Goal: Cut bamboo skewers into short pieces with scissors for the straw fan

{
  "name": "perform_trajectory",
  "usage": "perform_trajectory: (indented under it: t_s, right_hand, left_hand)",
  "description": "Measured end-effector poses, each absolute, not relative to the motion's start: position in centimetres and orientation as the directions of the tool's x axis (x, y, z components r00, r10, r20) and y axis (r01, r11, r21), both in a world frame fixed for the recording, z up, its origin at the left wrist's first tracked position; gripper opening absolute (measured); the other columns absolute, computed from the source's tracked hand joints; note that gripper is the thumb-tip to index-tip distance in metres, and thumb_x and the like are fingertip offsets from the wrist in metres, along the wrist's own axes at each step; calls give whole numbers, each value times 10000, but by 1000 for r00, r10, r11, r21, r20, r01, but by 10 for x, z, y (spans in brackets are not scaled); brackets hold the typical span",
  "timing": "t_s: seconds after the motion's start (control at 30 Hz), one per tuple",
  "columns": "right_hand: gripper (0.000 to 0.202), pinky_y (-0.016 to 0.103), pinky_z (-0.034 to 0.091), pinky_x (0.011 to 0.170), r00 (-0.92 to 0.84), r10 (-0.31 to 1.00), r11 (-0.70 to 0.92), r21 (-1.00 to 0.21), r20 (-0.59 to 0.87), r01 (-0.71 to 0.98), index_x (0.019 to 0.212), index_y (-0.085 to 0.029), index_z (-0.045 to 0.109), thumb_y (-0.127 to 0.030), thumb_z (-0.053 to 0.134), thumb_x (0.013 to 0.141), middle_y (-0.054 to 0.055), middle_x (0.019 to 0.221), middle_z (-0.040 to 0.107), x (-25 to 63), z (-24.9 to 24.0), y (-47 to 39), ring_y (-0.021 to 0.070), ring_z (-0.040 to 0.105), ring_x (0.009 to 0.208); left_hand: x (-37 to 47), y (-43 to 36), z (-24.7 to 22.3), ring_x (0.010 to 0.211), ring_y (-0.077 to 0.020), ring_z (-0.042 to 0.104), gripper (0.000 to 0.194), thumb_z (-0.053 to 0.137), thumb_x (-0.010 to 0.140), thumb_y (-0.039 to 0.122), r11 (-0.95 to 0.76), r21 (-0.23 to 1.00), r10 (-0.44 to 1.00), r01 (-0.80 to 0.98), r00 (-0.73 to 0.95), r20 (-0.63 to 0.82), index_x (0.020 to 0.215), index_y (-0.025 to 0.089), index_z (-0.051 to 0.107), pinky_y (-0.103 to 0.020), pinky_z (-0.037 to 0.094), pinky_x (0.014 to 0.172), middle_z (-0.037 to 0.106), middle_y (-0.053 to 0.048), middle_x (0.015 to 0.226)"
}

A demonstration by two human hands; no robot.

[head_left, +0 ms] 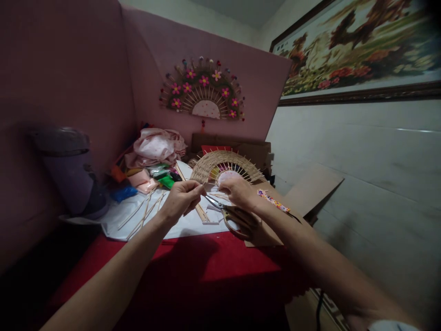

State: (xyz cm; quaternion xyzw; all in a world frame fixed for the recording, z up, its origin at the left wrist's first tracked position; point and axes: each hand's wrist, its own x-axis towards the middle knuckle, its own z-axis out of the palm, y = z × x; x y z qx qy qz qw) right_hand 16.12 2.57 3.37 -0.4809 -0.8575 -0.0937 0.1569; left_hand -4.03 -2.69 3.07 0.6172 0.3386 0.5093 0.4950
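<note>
My left hand [185, 196] is closed in a pinch above the white sheet; what its fingertips hold is too small to make out. My right hand [237, 192] is also closed, with its fingertips turned toward the left hand and their contents hidden. Just behind the right hand stands a half-round fan [206, 166] of woven straw-coloured cord on thin sticks, its pale centre partly covered by that hand. Scissors [229, 217] with bronze-coloured handles lie below the right wrist, blades pointing toward the left hand. Thin wooden sticks [142, 216] lie left of the left hand.
A finished fan with pink flowers [203, 92] hangs on the pink panel behind. Coloured packets [143, 179] and bunched pink cloth [156, 146] lie at back left, beside a purple cylindrical container [70, 174]. Cardboard [267, 232] lies on the right of the red-covered table [193, 262].
</note>
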Motion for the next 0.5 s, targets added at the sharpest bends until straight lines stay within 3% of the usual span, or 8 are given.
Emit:
perform_trajectory:
  t_s: [0.13, 0.23, 0.3, 0.33, 0.5]
  right_hand:
    - [180, 321, 356, 785, -520, 740, 570, 12, 426, 821, 791, -204, 727, -121, 571, 761, 70, 850, 675, 158, 20, 47, 201, 546, 864]
    - [142, 293, 403, 745, -462, 714, 651, -255, 526, 715, 823, -184, 715, -172, 578, 786, 60, 868, 676, 145, 26, 42, 167, 569, 821]
    - [182, 252, 425, 650, -438, 690, 719, -476, 576, 507, 852, -156, 691, -242, 531, 836, 41, 801, 679, 133, 35, 29, 132, 582, 713]
    - [177, 242, 427, 634, -427, 675, 738, -531, 602, 417, 850, -146, 681, -244, 534, 832, 37, 798, 678, 127, 40, 21, 126, 583, 705]
    - [121, 223, 410, 602, -407, 646, 762, -574, 645, 299, 810, -141, 649, -220, 558, 802, 15, 732, 648, 114, 52, -5, 103, 549, 649]
  left_hand:
    - [-46, -22, 30, 286, -26, 232, 262, 616, 735, 374, -247, 955, 935, -166, 219, 280, 676, 123, 572, -156, 105, 284, 371, 67, 368]
    - [-49, -19, 30, 283, -21, 212, 257, 637, 718, 368, -160, 964, 944, -212, 253, 212, 680, 123, 573, -146, 102, 277, 368, 68, 366]
    - [-49, -19, 31, 282, -16, 203, 266, 649, 706, 375, -106, 967, 941, -232, 291, 173, 682, 120, 574, -142, 102, 274, 379, 65, 371]
    - [-48, -20, 31, 281, -14, 204, 271, 654, 700, 378, -90, 967, 939, -237, 304, 162, 686, 119, 576, -140, 102, 273, 389, 62, 377]
    - [-47, -22, 32, 274, -9, 214, 292, 662, 694, 393, -92, 971, 931, -223, 326, 163, 693, 110, 588, -134, 102, 267, 405, 55, 388]
